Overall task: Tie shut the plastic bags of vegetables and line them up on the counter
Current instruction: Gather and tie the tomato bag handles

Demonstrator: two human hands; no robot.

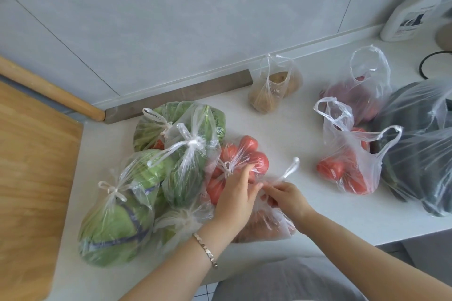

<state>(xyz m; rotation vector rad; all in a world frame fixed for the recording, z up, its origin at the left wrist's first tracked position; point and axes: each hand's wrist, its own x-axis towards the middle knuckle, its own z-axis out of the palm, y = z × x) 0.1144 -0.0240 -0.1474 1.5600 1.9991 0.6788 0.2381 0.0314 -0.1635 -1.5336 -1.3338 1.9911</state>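
Front bag, with reddish contents, lies at the near edge of the counter and touches the tied group on its left. The right hand pinches 1 handle loop, which stands up above the knuckles. The left hand lays its fingers at the bag's neck, fingertips meeting the right hand's; whether they grip the second loop cannot be told.

The step in hand appears to be the knot. To do it well, gather both loops close above the contents, cross them, and draw them tight evenly so the thin film neither tears nor slips.

Count:
- 6 bags show knots: 4 green bags, 1 tied tomato bag and 1 potato bag near the wall.
- 1 is in hand.
- At least 3 appear open at the right: open tomato bag, purple-red bag and dark-vegetable bag; the last is possibly 2 bags.

No row is formed yet.
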